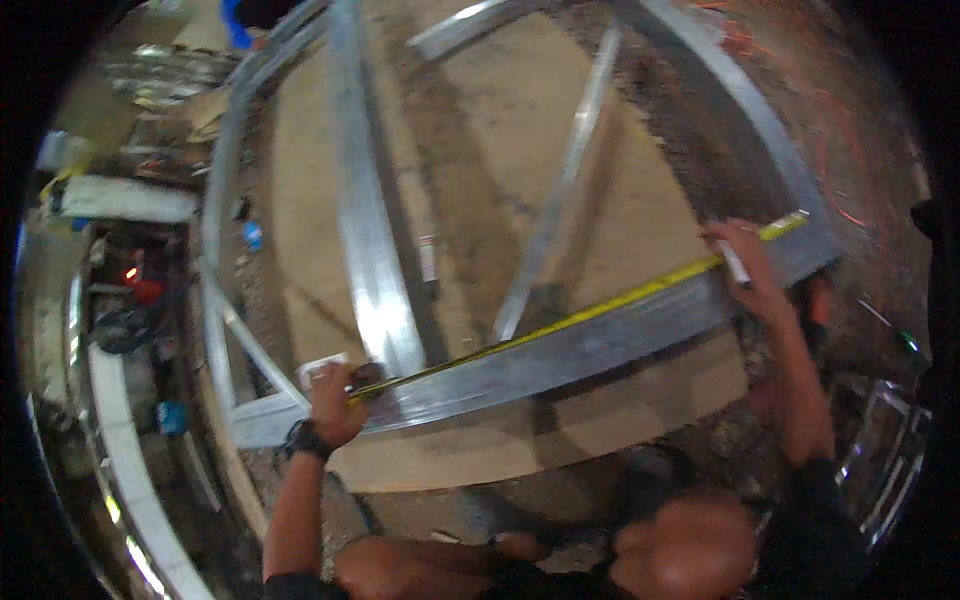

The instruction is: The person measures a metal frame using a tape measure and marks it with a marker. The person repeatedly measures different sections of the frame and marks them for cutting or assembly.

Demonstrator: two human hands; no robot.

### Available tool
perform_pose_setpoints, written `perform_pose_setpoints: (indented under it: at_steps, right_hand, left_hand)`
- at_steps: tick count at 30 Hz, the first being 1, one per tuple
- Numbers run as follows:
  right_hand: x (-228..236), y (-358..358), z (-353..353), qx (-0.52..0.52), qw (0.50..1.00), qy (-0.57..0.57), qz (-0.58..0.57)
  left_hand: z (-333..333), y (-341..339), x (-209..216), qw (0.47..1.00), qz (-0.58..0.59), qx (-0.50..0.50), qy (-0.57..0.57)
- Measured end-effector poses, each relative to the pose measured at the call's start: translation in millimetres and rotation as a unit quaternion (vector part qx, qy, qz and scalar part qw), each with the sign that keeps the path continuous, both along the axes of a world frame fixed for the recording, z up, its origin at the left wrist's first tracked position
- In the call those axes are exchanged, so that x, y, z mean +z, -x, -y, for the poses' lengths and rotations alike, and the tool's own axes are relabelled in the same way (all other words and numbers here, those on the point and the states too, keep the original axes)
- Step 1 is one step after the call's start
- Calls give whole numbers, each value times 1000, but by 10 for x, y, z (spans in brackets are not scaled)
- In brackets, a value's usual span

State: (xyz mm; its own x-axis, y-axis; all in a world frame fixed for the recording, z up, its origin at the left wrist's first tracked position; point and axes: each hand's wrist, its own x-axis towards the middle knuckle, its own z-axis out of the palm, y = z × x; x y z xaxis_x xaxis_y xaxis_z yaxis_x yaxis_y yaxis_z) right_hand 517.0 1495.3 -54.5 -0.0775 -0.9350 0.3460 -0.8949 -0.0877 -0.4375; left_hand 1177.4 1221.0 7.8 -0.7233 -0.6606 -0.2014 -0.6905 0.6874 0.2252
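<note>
A metal frame of shiny grey bars lies on the ground, with a wide near bar [560, 365] crossing in front of me. Along this bar stretches a yellow tape measure [600, 306], its far end past my right hand near the frame's right corner. My left hand [338, 402] is closed around the tape's left end, beside a small white piece [322, 366]; the fingers partly hide what they grip. At the bar's right part, my right hand [752, 268] is closed on a short white stick [735, 264] and touches the tape.
Brown board [440, 462] lies beneath the frame. A broad upright bar [375, 250] and a thinner slanting bar [565, 190] run away from me. Long white strips [130, 450] and clutter lie left; a green-tipped screwdriver-like tool [890, 325] lies right.
</note>
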Motion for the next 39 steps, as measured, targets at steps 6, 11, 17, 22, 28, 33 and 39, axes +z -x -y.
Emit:
perform_pose_setpoints:
  at_steps: [6,11,17,22,28,33,39]
  right_hand:
    - [-15,-73,209,-11,996,-72,44]
    - [70,-136,182,-33,998,-52,19]
    - [61,-163,179,-40,996,-74,10]
    - [61,-204,186,-52,995,-85,14]
    - [59,-188,196,-60,993,-101,-23]
    - [73,-233,302,-50,996,-77,-2]
    - [23,-268,222,-62,995,-79,15]
  left_hand:
    - [-598,1500,83,991,-89,-81,51]
    - [-809,3025,-147,979,-170,-97,-64]
    - [-941,3285,-418,967,-232,-103,-12]
    - [-1003,3257,-467,967,-247,-62,-21]
    - [-961,3295,-465,975,-205,-56,-67]
    - [-1059,3285,-423,972,-231,-37,-10]
    - [-1036,3374,-306,969,-234,-78,-17]
